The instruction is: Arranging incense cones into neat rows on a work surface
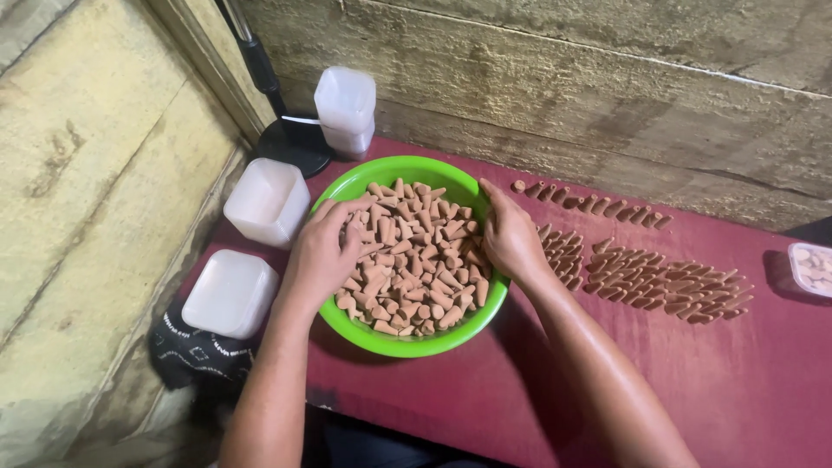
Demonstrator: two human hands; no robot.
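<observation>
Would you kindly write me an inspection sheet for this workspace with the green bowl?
Surface: maroon tabletop.
Job's things: green bowl heaped with brown cones; more cones in laid-out rows.
Clutter: white lidded tubs; black patterned cloth; small container at the right edge.
Hands: left hand and right hand both rest on the heap, fingers loose.
Cables: nothing seen.
Surroundings: rough concrete wall; black stand base.

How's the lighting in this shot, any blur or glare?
Head view: soft, even light, with a faint shadow under the green bowl and beside the right forearm; mild sheen on the white tubs; both hands sharp; the rows of cones soften toward the right edge.
</observation>
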